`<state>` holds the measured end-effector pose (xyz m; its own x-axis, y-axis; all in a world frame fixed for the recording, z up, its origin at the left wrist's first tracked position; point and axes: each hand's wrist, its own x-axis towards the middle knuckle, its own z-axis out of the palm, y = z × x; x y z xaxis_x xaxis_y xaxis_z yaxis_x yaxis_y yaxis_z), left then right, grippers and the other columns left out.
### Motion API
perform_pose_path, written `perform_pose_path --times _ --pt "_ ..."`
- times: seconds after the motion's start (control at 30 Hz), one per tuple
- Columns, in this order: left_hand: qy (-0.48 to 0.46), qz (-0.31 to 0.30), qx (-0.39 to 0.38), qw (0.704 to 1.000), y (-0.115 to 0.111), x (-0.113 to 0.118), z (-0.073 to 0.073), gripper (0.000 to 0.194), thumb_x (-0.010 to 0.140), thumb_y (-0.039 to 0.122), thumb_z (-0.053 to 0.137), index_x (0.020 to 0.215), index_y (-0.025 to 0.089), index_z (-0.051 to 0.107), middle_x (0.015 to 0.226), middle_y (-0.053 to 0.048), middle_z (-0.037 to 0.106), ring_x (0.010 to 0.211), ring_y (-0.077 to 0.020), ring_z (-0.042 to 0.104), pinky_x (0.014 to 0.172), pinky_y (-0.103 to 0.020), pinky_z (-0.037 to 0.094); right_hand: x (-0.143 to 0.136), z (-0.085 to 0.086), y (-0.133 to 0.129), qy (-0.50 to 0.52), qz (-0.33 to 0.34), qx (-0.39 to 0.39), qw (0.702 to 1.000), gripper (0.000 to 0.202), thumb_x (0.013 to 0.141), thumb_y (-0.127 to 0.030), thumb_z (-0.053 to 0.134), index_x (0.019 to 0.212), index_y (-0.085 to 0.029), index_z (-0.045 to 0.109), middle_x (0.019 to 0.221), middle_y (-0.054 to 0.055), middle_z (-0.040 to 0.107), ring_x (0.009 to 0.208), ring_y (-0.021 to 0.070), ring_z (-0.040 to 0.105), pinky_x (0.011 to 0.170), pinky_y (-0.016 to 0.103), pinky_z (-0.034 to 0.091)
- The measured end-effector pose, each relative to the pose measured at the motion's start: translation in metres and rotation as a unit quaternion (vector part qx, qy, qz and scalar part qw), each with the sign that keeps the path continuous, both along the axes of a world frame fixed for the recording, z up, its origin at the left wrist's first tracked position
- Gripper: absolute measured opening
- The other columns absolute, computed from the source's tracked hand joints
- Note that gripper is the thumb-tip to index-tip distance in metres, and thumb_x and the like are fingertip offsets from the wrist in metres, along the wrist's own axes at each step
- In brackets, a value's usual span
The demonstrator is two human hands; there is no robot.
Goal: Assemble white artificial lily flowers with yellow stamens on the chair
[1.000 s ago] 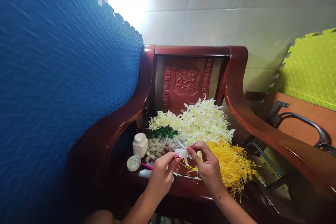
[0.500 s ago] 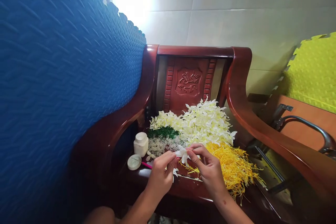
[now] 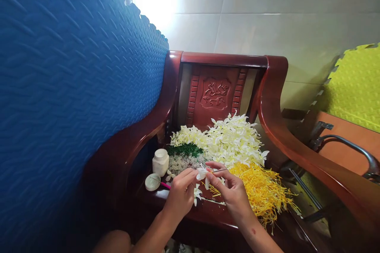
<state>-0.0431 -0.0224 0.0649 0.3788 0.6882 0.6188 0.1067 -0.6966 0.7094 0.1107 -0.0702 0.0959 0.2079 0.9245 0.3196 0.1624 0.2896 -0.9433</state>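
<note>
Above the chair seat, a white artificial flower (image 3: 202, 173) is held between my two hands. My left hand (image 3: 180, 191) pinches its left side with thumb and fingertips. On the other side, my right hand (image 3: 233, 187) is closed, its thumb and fingers touching the flower and holding a thin stick (image 3: 219, 170). Below the left fingers lies another white flower (image 3: 197, 193). Yellow stamen strands (image 3: 259, 189) are heaped by my right hand. Behind the hands sit a large pile of white-yellow blossoms (image 3: 234, 138), pale lacy pieces (image 3: 184, 163) and green pieces (image 3: 185, 149).
A white open jar (image 3: 160, 163) stands at the seat's left, beside a lid (image 3: 152, 182) with a pink-handled tool (image 3: 165, 185) resting on it. Wooden armrests (image 3: 276, 126) flank the seat. A blue foam mat (image 3: 89, 67) rises on the left, a yellow one (image 3: 356, 83) on the right.
The flower has turned between my fingers, its petals now more bunched. The thin stick shows more clearly in my right hand. The view has shifted slightly.
</note>
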Motion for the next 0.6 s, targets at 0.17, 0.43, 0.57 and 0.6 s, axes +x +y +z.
perform_pose_path --times 0.17,0.43,0.57,0.6 --pt "-0.053 -0.062 -0.042 0.996 0.003 0.0 0.006 0.028 0.096 0.025 0.045 0.075 0.015 0.062 0.073 -0.005 0.057 0.068 -0.0145 0.05 0.063 -0.024 0.036 -0.002 0.008 -0.01 0.025 -0.005 0.037 0.999 0.036 0.076 -0.056 0.067 0.091 -0.025 0.075 0.123 0.011 0.06 0.118 0.0281 0.053 0.087 0.034 0.051" --pt "-0.043 -0.149 -0.084 0.984 0.003 -0.003 0.014 0.025 0.094 0.026 0.049 0.096 0.016 0.071 0.09 -0.01 0.068 0.084 -0.0195 0.058 0.078 -0.029 0.043 0.002 0.006 -0.007 0.117 0.08 -0.093 0.985 0.036 0.08 -0.054 0.064 0.094 -0.021 0.068 0.082 0.003 0.064 0.069 0.0159 0.059 0.056 0.024 0.048" --pt "-0.059 -0.184 -0.192 0.962 0.004 -0.001 0.012 0.021 0.09 0.029 0.055 0.098 0.015 0.068 0.096 -0.01 0.066 0.091 -0.0208 0.059 0.082 -0.03 0.044 0.009 0.006 -0.007 0.06 0.056 -0.066 0.994 0.031 0.077 -0.05 0.068 0.083 -0.02 0.065 0.074 0.001 0.063 0.065 0.0147 0.057 0.056 0.024 0.047" --pt "-0.074 -0.198 -0.232 0.949 0.004 0.0 0.012 0.022 0.088 0.031 0.056 0.099 0.014 0.066 0.095 -0.009 0.065 0.091 -0.0207 0.059 0.082 -0.03 0.044 0.011 0.006 -0.007 0.043 0.048 -0.058 0.996 0.031 0.077 -0.05 0.068 0.082 -0.02 0.065 0.074 0.001 0.063 0.065 0.0148 0.057 0.056 0.024 0.047"
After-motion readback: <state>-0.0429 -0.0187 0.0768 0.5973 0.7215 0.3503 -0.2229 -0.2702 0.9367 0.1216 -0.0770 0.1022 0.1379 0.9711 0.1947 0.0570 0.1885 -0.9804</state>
